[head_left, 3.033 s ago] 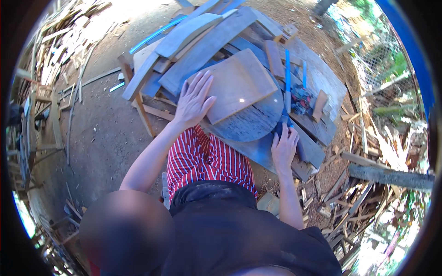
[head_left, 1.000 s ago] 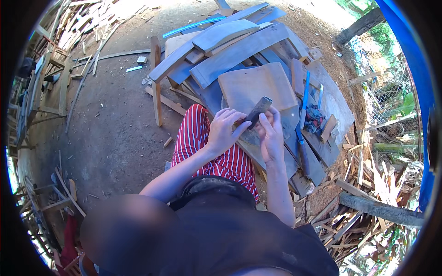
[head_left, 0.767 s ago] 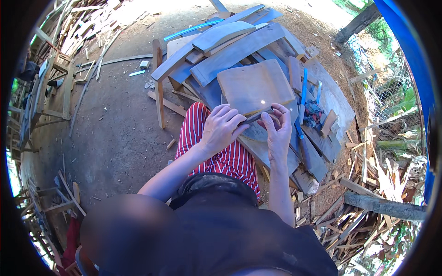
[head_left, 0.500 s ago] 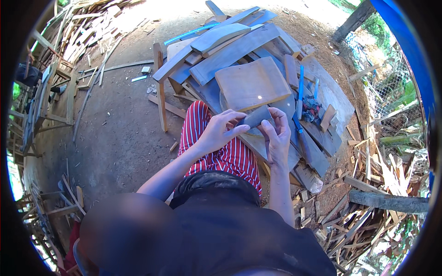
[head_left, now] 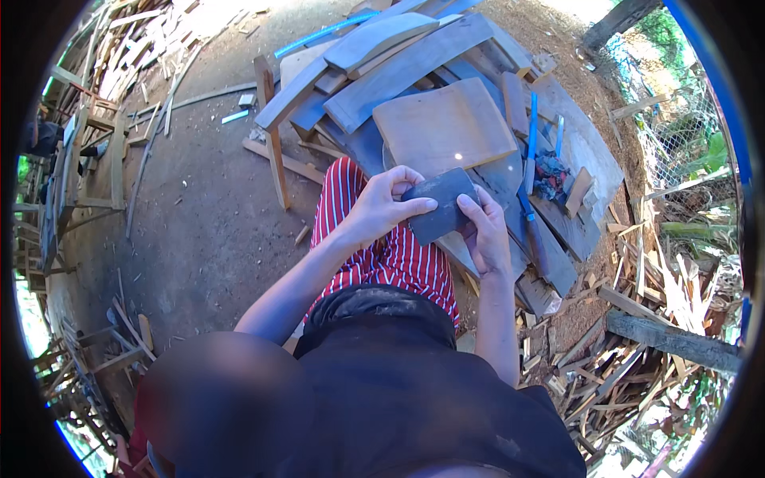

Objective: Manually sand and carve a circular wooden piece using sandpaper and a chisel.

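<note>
Head view: what do the two hands have between them?

– One dark grey, flat, roughly rectangular piece (head_left: 443, 205) with rounded corners; its face looks matt, though I can't tell the material. The left hand (head_left: 374, 209) pinches one side, thumb lying across the face, and the right hand (head_left: 488, 233) grips the opposite side, thumb also on top.

– Where is it?

– Held up before the striped red-and-white cloth trousers (head_left: 343, 203), near the close edge of a smooth, light-brown wooden board (head_left: 444, 123) with a gently curved outline.

– And around that?

– Beyond it, a curved grey-brown plank (head_left: 410, 72) lies across other timber. To the right, a crumpled dark-and-reddish bundle (head_left: 551, 174) sits beside a small wooden block (head_left: 579, 192).
</note>
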The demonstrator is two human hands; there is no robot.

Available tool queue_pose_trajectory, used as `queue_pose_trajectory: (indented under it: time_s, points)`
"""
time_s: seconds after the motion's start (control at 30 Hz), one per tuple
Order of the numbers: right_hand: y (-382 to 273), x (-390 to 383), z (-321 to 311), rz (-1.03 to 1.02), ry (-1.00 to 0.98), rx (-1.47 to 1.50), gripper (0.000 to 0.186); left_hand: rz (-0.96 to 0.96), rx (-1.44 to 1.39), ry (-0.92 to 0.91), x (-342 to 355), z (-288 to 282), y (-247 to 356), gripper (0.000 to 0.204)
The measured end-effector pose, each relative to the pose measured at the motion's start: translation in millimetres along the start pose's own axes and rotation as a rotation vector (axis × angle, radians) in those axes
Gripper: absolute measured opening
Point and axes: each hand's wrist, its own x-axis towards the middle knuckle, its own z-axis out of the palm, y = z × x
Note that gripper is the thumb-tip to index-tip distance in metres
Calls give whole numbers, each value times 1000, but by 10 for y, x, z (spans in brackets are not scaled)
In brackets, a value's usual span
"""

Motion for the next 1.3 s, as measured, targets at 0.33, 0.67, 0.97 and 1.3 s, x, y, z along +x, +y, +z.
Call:
queue_pose_trajectory:
  time_s: [0.33,0.67,0.97,1.3]
  points:
    - [13,133,161,75,2,105,28,-104,68,-100,292,-330,-17,24]
    - [-127,870,349,-771,217,-1729,44,129,32,325,503,-652,-134,21]
    - [-217,976,99,-689,-308,-1524,47,150,78,276,414,-627,-403,21]
    - [6,1163,170,-799,-41,-1645,41,425,289,560,865,-550,-428,20]
